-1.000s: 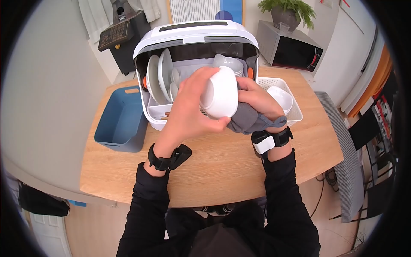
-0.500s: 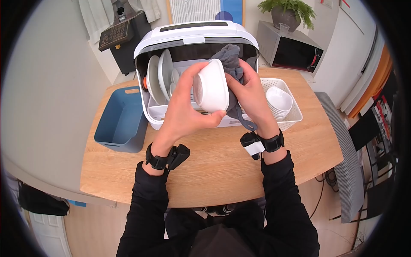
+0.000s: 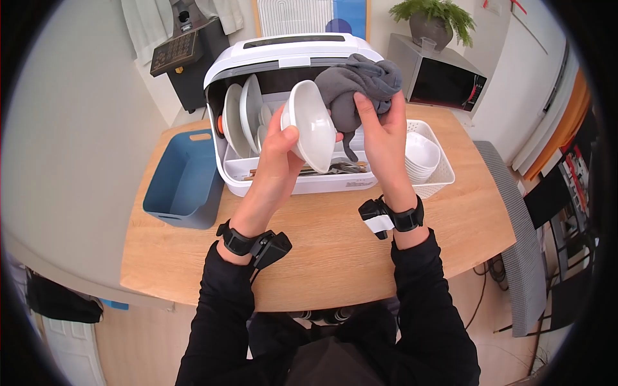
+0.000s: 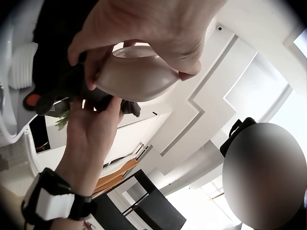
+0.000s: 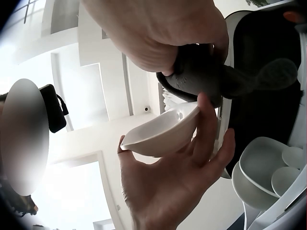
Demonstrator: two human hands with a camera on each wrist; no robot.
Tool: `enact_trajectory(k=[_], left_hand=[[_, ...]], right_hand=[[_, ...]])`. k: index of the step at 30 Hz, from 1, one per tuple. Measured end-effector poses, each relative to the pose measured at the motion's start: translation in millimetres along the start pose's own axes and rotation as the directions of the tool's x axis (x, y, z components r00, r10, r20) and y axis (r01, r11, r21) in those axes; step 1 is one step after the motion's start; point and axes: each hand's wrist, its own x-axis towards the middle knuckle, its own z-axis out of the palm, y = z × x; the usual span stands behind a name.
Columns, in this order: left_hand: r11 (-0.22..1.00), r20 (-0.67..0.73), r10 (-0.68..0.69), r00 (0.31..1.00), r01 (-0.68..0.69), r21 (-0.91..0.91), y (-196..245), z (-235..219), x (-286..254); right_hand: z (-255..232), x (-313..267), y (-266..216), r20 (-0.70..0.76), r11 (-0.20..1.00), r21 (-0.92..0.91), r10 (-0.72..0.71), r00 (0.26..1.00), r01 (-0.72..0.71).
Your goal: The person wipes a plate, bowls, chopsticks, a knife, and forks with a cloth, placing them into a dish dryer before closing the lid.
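Observation:
A white bowl (image 3: 313, 125), tilted on its side with its hollow toward the right, is held by my left hand (image 3: 273, 161), thumb on the near side and fingers behind it. My right hand (image 3: 386, 145) grips a bunched grey cloth (image 3: 360, 83) just right of the bowl. In the left wrist view the bowl (image 4: 136, 76) hangs between thumb and fingers. The right wrist view shows the dark cloth (image 5: 196, 72) pinched above the bowl (image 5: 165, 129), close to its rim.
Behind the hands an open white dish cabinet (image 3: 241, 186) holds plates, small dishes and utensils. A blue bin (image 3: 183, 177) stands at the left. At the right, a white basket (image 3: 444, 170) holds stacked bowls (image 3: 421, 154); a microwave (image 3: 444, 80) is behind.
The bowl has turned so its hollow shows, and the left fingers have shifted around it. The right hand and cloth have moved up and right, away from the bowl.

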Motion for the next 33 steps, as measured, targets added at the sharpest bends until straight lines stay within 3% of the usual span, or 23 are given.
enact_trajectory(k=[6, 9, 13, 16, 18, 22, 25, 28, 31, 33], left_hand=[[0.998, -0.144, 0.038, 0.989, -0.03, 0.061, 0, 2, -3], [0.997, -0.168, 0.062, 0.984, -0.054, 0.054, -3, -2, -1], [0.998, -0.133, 0.045, 0.99, -0.039, 0.043, -5, 0, -2], [0.984, -0.085, 0.093, 0.992, -0.078, 0.161, -11, -3, -3], [0.961, -0.023, 0.159, 0.987, -0.15, 0.232, -14, -6, -1], [0.903, 0.128, 0.169, 0.977, -0.206, 0.377, -3, -1, -4], [0.876, 0.193, 0.145, 0.97, -0.217, 0.431, -1, -5, -4], [0.845, 0.147, 0.063, 0.987, -0.131, 0.518, 6, 2, -9], [0.804, 0.143, 0.052, 0.988, -0.126, 0.581, 9, -1, -7], [0.841, 0.212, 0.061, 0.975, -0.165, 0.516, 10, -12, -5]], right_hand=[[-7, -7, 5, 0.316, 0.981, -0.178, -0.024, 0.948, 0.084], [-17, 0, 10, 0.504, 0.91, -0.229, -0.192, 0.842, 0.345], [-14, 0, 10, 0.478, 0.962, -0.126, -0.154, 0.865, 0.241], [-4, -2, 7, 0.294, 0.995, 0.08, -0.081, 0.952, 0.061], [-8, -1, 4, 0.292, 0.999, -0.039, 0.01, 0.956, 0.002], [-10, 0, -7, 0.306, 0.973, -0.181, 0.192, 0.932, -0.141], [-9, 0, -13, 0.374, 0.928, -0.051, 0.361, 0.854, -0.37], [-13, 1, -11, 0.399, 0.927, -0.126, 0.373, 0.838, -0.353], [-12, 0, -12, 0.386, 0.934, -0.115, 0.355, 0.851, -0.337], [-9, -2, -11, 0.345, 0.945, -0.118, 0.328, 0.879, -0.306]])
